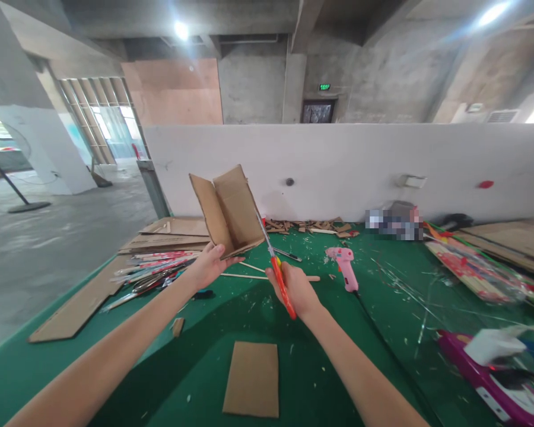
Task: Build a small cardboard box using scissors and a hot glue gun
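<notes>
My left hand [208, 267] grips the lower edge of a folded cardboard piece [238, 207], whose panels stand up at angles above the table. In my right hand [293, 287] are red-handled scissors [282, 290]; their blades point up along the right edge of the cardboard. Whether the blades have cardboard between them is hard to tell. Below my hands a flat cardboard rectangle [251, 379] lies on the green table [196, 379]. A pink glue gun [346, 267] lies to the right of my right hand, its black cord trailing toward the front.
Flat cardboard sheets [80, 299] and a pile of packaged tools [155, 270] lie at the left. Scraps [324, 226] line the white wall [329, 160]. A purple power strip [480, 379] is at the right front, with plastic packages [476, 273] behind it.
</notes>
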Demonstrator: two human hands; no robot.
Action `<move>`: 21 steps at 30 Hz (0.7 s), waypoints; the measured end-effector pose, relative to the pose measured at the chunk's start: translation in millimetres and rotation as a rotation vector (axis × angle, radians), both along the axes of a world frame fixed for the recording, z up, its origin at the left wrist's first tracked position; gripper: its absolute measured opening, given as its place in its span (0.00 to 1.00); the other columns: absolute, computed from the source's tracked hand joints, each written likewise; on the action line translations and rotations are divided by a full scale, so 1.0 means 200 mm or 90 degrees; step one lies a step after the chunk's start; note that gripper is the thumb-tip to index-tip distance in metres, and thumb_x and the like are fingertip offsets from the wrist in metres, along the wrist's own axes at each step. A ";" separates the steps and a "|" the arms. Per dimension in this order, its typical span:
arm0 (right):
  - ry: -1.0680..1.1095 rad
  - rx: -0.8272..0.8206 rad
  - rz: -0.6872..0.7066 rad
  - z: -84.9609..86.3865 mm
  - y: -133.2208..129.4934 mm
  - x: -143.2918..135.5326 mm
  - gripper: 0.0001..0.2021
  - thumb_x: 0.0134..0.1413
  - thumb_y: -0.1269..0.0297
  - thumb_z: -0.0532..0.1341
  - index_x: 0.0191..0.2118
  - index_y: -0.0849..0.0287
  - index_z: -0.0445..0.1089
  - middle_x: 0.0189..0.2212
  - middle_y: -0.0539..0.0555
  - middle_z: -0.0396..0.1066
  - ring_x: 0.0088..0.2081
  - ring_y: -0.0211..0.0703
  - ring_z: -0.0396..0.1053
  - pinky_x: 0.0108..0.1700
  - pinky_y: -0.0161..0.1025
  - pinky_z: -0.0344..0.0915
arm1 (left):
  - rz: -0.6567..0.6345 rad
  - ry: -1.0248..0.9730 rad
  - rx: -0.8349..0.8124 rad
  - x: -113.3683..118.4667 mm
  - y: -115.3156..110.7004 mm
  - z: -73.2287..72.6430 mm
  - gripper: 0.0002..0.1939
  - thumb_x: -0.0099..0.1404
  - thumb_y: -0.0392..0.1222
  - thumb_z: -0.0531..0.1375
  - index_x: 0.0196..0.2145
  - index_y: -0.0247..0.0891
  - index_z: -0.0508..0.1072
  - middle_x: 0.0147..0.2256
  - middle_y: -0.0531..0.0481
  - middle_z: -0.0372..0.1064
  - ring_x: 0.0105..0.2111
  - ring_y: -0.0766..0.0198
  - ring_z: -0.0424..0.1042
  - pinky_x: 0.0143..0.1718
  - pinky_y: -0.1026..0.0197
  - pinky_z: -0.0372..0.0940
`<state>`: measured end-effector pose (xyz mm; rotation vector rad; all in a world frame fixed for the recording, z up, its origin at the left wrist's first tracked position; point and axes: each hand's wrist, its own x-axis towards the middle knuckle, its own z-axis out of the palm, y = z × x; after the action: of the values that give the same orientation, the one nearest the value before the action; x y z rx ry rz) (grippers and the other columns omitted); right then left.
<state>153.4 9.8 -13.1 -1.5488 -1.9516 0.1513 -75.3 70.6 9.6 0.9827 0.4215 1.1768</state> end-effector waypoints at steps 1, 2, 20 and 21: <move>0.012 0.005 0.016 0.00 -0.01 0.01 0.19 0.60 0.46 0.48 0.26 0.55 0.56 0.25 0.54 0.68 0.28 0.45 0.69 0.30 0.35 0.56 | 0.014 0.009 0.020 0.01 -0.01 0.01 0.15 0.50 0.43 0.69 0.34 0.38 0.71 0.42 0.47 0.74 0.53 0.46 0.66 0.53 0.40 0.61; 0.024 0.009 0.034 0.00 -0.01 0.02 0.19 0.60 0.46 0.49 0.27 0.55 0.55 0.26 0.54 0.68 0.28 0.44 0.69 0.31 0.35 0.56 | 0.024 0.021 0.038 0.02 -0.03 0.02 0.17 0.49 0.44 0.70 0.35 0.38 0.71 0.41 0.46 0.74 0.52 0.45 0.66 0.53 0.39 0.61; 0.132 0.051 -0.034 -0.02 -0.02 0.01 0.19 0.61 0.52 0.48 0.23 0.55 0.56 0.18 0.51 0.65 0.21 0.41 0.65 0.28 0.35 0.55 | 0.022 0.152 0.137 0.09 -0.14 0.09 0.41 0.41 0.53 0.72 0.52 0.38 0.66 0.44 0.42 0.72 0.52 0.47 0.66 0.56 0.45 0.55; 0.138 0.047 -0.021 -0.02 -0.02 0.01 0.19 0.61 0.52 0.48 0.23 0.55 0.55 0.18 0.51 0.65 0.21 0.40 0.65 0.28 0.34 0.55 | 0.020 0.162 0.144 0.08 -0.14 0.09 0.40 0.41 0.53 0.71 0.51 0.38 0.67 0.45 0.42 0.72 0.51 0.48 0.66 0.55 0.45 0.56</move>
<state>155.9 5.3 -17.2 -1.4517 -1.7437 0.2209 -58.8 42.8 26.9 1.3341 0.5146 1.1477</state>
